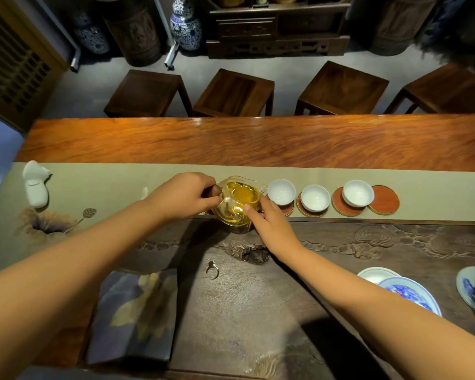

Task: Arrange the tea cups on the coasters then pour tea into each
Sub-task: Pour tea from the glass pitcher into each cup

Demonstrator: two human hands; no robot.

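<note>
Left hand grips handle of glass tea pitcher, which sits on desk left of the cup row. Right hand, fingers extended, touches its side. Three white tea cups rest on red coasters; the rightmost coaster is bare.
</note>
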